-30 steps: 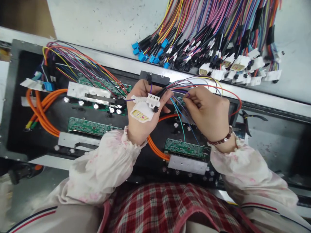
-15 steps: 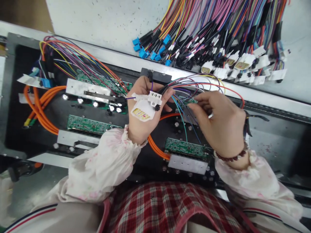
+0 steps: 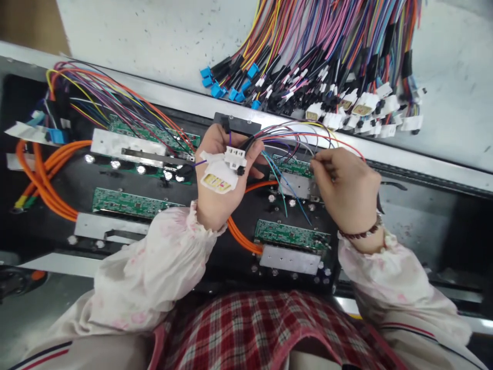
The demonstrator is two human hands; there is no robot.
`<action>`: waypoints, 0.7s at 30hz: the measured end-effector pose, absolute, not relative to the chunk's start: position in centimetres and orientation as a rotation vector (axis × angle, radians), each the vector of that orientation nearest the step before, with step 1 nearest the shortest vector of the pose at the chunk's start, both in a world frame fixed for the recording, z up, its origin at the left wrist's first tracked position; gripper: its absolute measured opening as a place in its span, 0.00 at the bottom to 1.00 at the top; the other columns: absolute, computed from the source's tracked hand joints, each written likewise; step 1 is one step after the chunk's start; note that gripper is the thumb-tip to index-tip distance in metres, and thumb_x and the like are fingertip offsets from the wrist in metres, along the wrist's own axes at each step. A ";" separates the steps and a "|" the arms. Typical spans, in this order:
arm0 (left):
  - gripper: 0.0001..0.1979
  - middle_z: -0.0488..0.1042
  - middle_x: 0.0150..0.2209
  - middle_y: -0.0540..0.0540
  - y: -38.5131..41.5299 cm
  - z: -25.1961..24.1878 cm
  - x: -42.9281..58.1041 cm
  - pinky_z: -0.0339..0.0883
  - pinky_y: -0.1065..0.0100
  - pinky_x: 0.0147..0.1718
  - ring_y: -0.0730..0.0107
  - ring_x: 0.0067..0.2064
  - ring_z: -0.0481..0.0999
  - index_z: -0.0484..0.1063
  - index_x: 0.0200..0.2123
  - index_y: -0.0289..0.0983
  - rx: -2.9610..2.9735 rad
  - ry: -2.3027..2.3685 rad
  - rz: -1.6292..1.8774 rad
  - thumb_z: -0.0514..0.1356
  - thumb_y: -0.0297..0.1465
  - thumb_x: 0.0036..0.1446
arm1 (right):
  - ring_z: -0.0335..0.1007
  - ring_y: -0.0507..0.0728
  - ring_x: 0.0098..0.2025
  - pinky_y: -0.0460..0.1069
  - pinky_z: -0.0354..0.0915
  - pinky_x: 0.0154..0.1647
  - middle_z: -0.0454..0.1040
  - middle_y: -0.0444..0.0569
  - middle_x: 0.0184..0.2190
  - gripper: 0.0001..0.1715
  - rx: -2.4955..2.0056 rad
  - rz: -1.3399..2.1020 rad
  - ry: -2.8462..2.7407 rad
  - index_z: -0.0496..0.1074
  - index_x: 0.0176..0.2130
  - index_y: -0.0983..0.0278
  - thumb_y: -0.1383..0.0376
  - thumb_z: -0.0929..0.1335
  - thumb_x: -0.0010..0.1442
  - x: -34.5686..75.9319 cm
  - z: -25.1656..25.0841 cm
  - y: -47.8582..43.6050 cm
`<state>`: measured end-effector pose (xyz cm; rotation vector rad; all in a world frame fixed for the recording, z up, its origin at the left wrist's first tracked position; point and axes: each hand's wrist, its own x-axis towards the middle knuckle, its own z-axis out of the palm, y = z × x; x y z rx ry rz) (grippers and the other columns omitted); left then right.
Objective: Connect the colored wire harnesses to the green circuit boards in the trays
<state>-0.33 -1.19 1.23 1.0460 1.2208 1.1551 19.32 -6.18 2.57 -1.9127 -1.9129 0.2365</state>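
My left hand (image 3: 217, 190) is closed around a wire harness (image 3: 252, 141), palm side up. Several white plug connectors (image 3: 234, 156) on its end lie over the palm and wrist, with a white label (image 3: 215, 164) among them. From this grip the coloured wires fan out to the right. My right hand (image 3: 344, 180) has thumb and fingertips pinched together on wires of the harness. Loose blue and teal wires (image 3: 283, 180) hang down between the two hands, above a green circuit board (image 3: 295, 164) with a metal plate. The exact wires in the right fingertips are partly hidden.
A black tray holds more circuit boards (image 3: 292, 234) with metal plates (image 3: 290, 259). Thick orange cables (image 3: 50, 174) loop at its left, beside a wired bundle (image 3: 57, 115). Beyond the metal rim (image 3: 154, 95), a large pile of harnesses (image 3: 319, 67) lies on the white surface.
The view has shifted, so the whole scene sits a little further left. My right fingers have closed more tightly on the wires, and the blue and teal wires hang slightly higher.
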 end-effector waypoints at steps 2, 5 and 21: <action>0.14 0.76 0.30 0.50 -1.3 1.7 -0.2 0.74 0.64 0.18 0.66 0.27 0.79 0.71 0.31 0.42 1.052 1.240 1.138 0.73 0.38 0.52 | 0.75 0.54 0.33 0.49 0.68 0.34 0.78 0.46 0.33 0.05 -1.919 0.290 -1.902 0.73 0.39 0.61 0.64 0.67 0.64 19.4 1.7 -6.2; 0.13 0.76 0.29 0.50 -1.3 1.7 -0.2 0.74 0.65 0.18 0.66 0.26 0.78 0.72 0.31 0.42 1.052 1.228 1.140 0.73 0.38 0.52 | 0.76 0.53 0.33 0.48 0.68 0.33 0.78 0.45 0.32 0.05 -1.917 0.300 -1.888 0.73 0.40 0.61 0.65 0.67 0.64 19.7 1.2 -6.5; 0.12 0.77 0.26 0.54 -1.3 2.0 0.0 0.71 0.71 0.14 0.74 0.19 0.74 0.71 0.26 0.40 1.146 1.278 1.137 0.72 0.28 0.53 | 0.76 0.53 0.31 0.48 0.66 0.32 0.79 0.43 0.30 0.04 -1.965 0.372 -1.913 0.76 0.35 0.62 0.65 0.69 0.61 20.1 0.9 -5.8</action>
